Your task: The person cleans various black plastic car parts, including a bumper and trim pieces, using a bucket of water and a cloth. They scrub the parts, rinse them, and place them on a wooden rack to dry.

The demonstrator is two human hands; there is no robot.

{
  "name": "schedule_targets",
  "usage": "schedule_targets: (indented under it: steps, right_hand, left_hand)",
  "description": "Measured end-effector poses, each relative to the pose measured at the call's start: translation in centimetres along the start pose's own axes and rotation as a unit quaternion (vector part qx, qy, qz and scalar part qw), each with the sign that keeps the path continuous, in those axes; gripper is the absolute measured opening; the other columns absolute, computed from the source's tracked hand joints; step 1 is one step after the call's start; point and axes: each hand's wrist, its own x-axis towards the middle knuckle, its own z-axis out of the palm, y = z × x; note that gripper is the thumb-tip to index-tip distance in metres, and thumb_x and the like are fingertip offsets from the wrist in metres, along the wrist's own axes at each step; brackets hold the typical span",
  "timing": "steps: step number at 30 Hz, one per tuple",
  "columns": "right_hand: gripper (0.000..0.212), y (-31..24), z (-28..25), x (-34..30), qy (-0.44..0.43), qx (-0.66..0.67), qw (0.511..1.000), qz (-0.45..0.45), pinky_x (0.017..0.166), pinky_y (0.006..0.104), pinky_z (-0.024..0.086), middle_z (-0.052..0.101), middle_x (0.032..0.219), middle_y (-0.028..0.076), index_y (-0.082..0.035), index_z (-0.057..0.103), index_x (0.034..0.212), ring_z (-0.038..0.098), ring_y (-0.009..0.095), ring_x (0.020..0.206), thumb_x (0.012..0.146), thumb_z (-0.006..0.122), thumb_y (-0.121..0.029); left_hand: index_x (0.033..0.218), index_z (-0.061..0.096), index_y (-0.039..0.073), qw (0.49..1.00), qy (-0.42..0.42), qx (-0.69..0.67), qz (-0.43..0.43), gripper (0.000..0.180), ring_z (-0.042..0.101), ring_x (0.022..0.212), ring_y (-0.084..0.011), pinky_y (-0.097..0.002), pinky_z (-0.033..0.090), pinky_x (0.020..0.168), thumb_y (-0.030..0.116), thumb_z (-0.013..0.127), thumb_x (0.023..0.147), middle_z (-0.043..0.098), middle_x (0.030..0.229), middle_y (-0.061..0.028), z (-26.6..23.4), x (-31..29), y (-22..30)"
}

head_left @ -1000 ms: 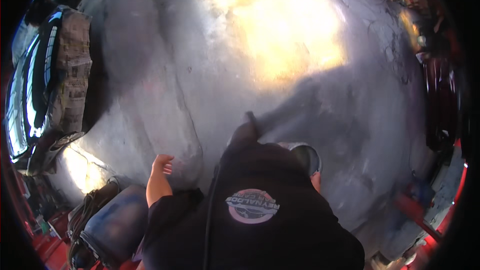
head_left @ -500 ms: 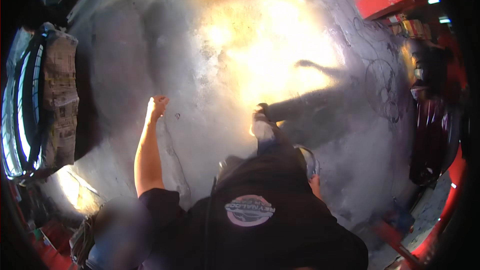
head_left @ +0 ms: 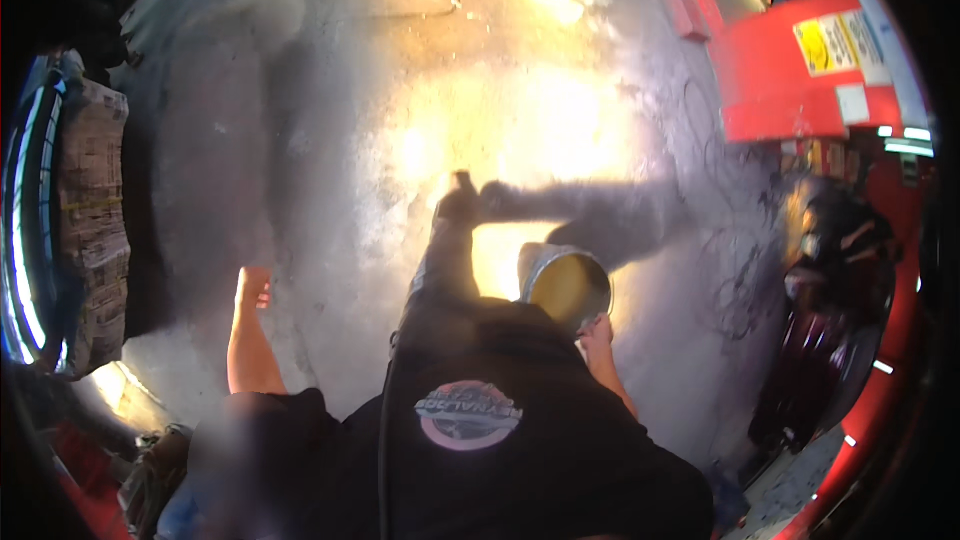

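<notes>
My left hand [head_left: 255, 287] hangs out to my left over the concrete floor, its fingers curled into a loose fist with nothing showing in it. In my right hand [head_left: 596, 332] is the edge of a round bucket-like container [head_left: 568, 288], carried in front of my right hip. Its rim looks shiny and its inside yellowish; what it contains cannot be made out. My black shirt [head_left: 450, 480] hides its near side. One dark shoe [head_left: 460, 202] is stepping forward on the brightly lit floor [head_left: 330, 270].
To the left stands a shiny dark car panel [head_left: 38, 230] edged with newspaper masking [head_left: 95, 210]. A red cabinet-like unit [head_left: 770, 70] with labels is at the far right. Below it are dark clutter [head_left: 835, 230] and a glossy dark red panel [head_left: 825, 340]. Thin cable [head_left: 735, 260] lies looped on the floor.
I have walked forward, so the surroundings have shifted. The bucket has swung forward, now showing its open top. My left hand has dropped back and to the left.
</notes>
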Motion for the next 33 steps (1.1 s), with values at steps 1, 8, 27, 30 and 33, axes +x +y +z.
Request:
schedule_targets:
  steps: [1, 8, 27, 30, 33]
  right_hand:
    - [0.021, -2.5, 4.7, 0.6, -0.004, 0.0, 1.0, 0.024, 0.048, 0.0414, 0.035, 0.033, 0.062, 0.0, -0.018, 0.043, 0.076, 0.035, 0.019, 0.049, 0.086, 0.059, -0.028]
    - [0.013, -22.1, 22.4, 5.3, -0.01, -0.026, 0.998, 0.063, 0.056, 0.0427, 0.034, 0.037, 0.074, 0.004, -0.018, 0.039, 0.08, 0.04, 0.025, 0.063, 0.077, 0.052, -0.018]
    - [0.023, -57.7, 87.0, 5.7, -0.075, -0.116, 0.99, -0.006, 0.049, 0.0394, 0.036, 0.032, 0.061, 0.001, -0.017, 0.042, 0.073, 0.03, 0.019, 0.049, 0.079, 0.06, -0.028]
    - [0.022, -62.2, 97.9, 7.1, -0.084, -0.116, 0.99, 0.017, 0.048, 0.0386, 0.035, 0.032, 0.061, 0.001, -0.016, 0.043, 0.074, 0.032, 0.018, 0.05, 0.078, 0.061, -0.027]
    - [0.018, -67.1, 108.0, 6.8, -0.042, -0.118, 0.991, -0.05, 0.05, 0.0446, 0.04, 0.045, 0.071, 0.006, -0.015, 0.044, 0.079, 0.047, 0.027, 0.054, 0.078, 0.058, -0.025]
  left_hand:
    - [0.108, 0.065, 0.001, 0.996, -0.034, 0.06, -0.057, 0.029, 0.065, 0.061, -0.0307, -0.0474, 0.057, 0.052, 0.024, 0.062, 0.091, 0.066, 0.092, -0.0153, -2.4, 3.1, 2.3]
    - [0.085, 0.066, 0.002, 0.956, 0.096, 0.066, 0.269, 0.015, 0.046, 0.041, -0.016, -0.0354, 0.043, 0.042, 0.014, 0.057, 0.088, 0.05, 0.054, -0.0023, -7.2, 5.6, 40.4]
    - [0.091, 0.067, 0.0, 0.983, 0.121, -0.097, 0.096, 0.022, 0.06, 0.05, -0.0212, -0.0387, 0.051, 0.041, 0.018, 0.06, 0.081, 0.061, 0.069, -0.0087, -16.0, 19.3, 97.2]
    - [0.085, 0.064, -0.004, 0.985, 0.111, -0.128, -0.023, 0.018, 0.061, 0.049, -0.0263, -0.0428, 0.05, 0.04, 0.01, 0.055, 0.079, 0.061, 0.066, -0.0154, -17.1, 27.9, 100.1]
    - [0.087, 0.062, -0.006, 0.991, 0.097, -0.077, -0.045, 0.02, 0.061, 0.049, -0.0321, -0.0451, 0.05, 0.041, 0.013, 0.06, 0.084, 0.062, 0.067, -0.0201, -14.9, 34.4, 103.3]
